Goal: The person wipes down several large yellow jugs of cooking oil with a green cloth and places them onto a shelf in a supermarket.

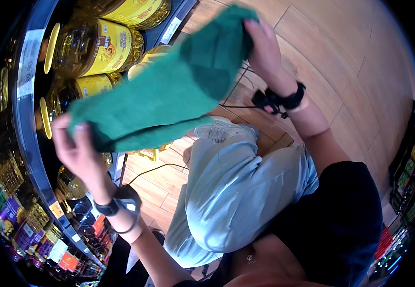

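Observation:
A folded green cloth (154, 103) is stretched at a slant between my two hands, its right end raised higher and farther away. It shows darker patches at both ends. My left hand (76, 155) is closed on its lower left corner, with the thumb in front. At the upper right end, my right hand (265, 50) pinches the other corner; some of its fingers are behind the cloth. Large oil bottles (68, 50) with yellow labels and yellow handles lie just beyond the cloth on the left, partly covered by it.
A shelf edge (23, 105) with price tags curves down the left side. Smaller bottles and packages (30, 229) fill the lower left. Wooden floor (332, 57) stretches to the right, with stocked shelves (408, 167) at the far right. A black cable (157, 167) runs near my bent legs.

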`<control>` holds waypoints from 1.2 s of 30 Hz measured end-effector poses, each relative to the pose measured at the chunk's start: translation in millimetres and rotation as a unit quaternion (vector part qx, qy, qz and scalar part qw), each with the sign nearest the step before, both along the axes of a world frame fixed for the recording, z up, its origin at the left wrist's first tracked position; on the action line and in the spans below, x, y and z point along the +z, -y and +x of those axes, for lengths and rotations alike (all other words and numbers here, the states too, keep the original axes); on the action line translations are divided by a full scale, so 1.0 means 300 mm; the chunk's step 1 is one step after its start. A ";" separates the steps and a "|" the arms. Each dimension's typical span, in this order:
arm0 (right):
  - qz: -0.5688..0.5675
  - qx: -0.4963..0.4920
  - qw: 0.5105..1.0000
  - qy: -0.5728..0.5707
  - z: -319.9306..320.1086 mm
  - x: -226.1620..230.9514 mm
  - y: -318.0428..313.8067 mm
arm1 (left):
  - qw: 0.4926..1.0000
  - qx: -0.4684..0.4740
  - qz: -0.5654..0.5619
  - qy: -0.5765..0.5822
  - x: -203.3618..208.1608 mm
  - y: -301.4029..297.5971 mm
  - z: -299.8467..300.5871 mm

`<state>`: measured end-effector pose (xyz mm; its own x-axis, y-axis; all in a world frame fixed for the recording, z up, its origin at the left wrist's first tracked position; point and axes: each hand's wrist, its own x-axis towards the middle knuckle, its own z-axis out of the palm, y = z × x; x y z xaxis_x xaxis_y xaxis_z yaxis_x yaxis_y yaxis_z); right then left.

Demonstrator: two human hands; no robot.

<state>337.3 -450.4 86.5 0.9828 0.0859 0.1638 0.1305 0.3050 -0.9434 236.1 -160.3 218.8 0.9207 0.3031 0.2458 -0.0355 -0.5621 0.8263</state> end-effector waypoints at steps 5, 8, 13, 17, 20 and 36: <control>-0.026 -0.004 0.984 0.177 0.224 0.123 -0.115 | 0.977 0.086 0.143 0.131 0.028 -0.145 0.151; -0.031 -0.011 0.990 0.139 0.276 0.053 -0.230 | 0.981 0.154 0.107 0.045 -0.074 -0.090 0.163; -0.110 0.282 0.952 0.051 0.311 -0.294 -0.447 | 0.957 0.117 -0.135 -0.230 -0.274 -0.101 0.130; -0.198 0.291 0.923 0.155 0.269 -0.374 -0.515 | 0.930 -0.021 -0.171 -0.326 -0.370 -0.079 0.153; -0.243 0.400 0.883 0.010 0.346 -0.400 -0.599 | 0.912 -0.078 -0.160 -0.369 -0.380 -0.098 0.162; 0.084 0.499 0.814 -0.284 0.345 -0.404 -0.356 | 0.859 -0.204 0.196 -0.426 -0.455 -0.248 0.182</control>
<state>440.8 -343.6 -34.8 0.3579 0.9116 -0.2022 -0.7048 0.1217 -0.6989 290.5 -85.8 82.2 0.8272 -0.0410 -0.5603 0.2272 -0.8877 0.4004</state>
